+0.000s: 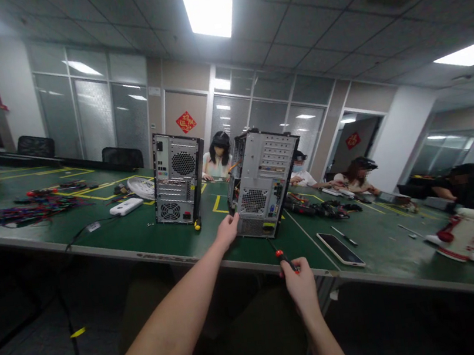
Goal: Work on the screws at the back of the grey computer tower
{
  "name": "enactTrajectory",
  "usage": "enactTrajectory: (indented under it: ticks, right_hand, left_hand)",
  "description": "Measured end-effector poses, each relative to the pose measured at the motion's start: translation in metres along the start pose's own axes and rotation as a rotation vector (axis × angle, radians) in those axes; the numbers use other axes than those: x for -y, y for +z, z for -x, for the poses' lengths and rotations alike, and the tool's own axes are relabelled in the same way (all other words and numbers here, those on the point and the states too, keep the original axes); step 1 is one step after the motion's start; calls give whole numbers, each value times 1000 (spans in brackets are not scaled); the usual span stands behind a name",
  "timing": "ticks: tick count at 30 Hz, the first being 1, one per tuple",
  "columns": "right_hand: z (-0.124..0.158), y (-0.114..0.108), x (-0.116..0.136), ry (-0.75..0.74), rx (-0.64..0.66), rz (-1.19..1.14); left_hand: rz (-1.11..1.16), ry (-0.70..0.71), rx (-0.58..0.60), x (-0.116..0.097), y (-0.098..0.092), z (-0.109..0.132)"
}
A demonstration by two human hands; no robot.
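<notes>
My left hand (227,230) reaches out to the lower left corner of a tilted computer tower (264,179) on the green table (139,236) and grips its edge there. The tower's back panel faces me. My right hand (301,283) is closed round a screwdriver (282,257) with a red and black handle, near the table's front edge. A second tower (177,177) stands upright to the left, a little apart.
A phone (340,248) lies flat right of my right hand. A white remote (126,206), a white fan (140,187) and a tangle of cables (23,210) lie to the left. Several people sit at the far side. A white and red container (466,233) stands at right.
</notes>
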State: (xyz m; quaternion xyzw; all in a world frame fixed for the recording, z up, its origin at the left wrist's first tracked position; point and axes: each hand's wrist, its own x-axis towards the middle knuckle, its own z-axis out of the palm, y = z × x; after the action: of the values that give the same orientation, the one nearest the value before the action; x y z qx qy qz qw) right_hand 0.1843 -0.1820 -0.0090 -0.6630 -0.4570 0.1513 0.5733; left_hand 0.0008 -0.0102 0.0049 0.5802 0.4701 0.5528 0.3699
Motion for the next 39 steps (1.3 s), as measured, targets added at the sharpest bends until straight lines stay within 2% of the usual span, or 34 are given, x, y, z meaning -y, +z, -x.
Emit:
enactTrajectory:
  ticks: [3, 7, 10, 12, 15, 17, 20, 23, 28, 32, 39]
  right_hand:
    - [4, -9, 5, -81, 18, 135]
    - [9, -7, 4, -392, 98, 532]
    - [7, -8, 0, -507, 158, 829]
    - [3, -14, 1, -573, 147, 1003]
    - [-7, -24, 8, -715, 91, 1116]
    - [-14, -28, 14, -740, 135, 1147]
    - [-19, -27, 19, -694, 223, 1145]
    - [-18, -23, 18, -637, 232, 1102]
    - [-12, -18, 10, -342, 171, 792]
    - [-10, -14, 5, -215, 104, 657]
    - [-17, -3, -9, -25, -7, 302]
  left_hand:
    - [-5, 22, -13, 3, 2, -2]
    - [12, 27, -10, 5, 2, -3]
    - [27, 18, 3, 4, 2, -2]
    - [34, 11, 13, 3, 1, -1]
    - [31, 9, 11, 0, 0, 1]
    - [23, 13, 8, -1, 0, 3]
    - [9, 18, 7, -3, -1, 4]
    - [5, 13, 6, -4, -2, 4]
    - [-8, 13, 8, -3, -2, 3]
    - [-35, 50, -27, -2, -1, 3]
    - [-15, 19, -8, -1, -1, 2]
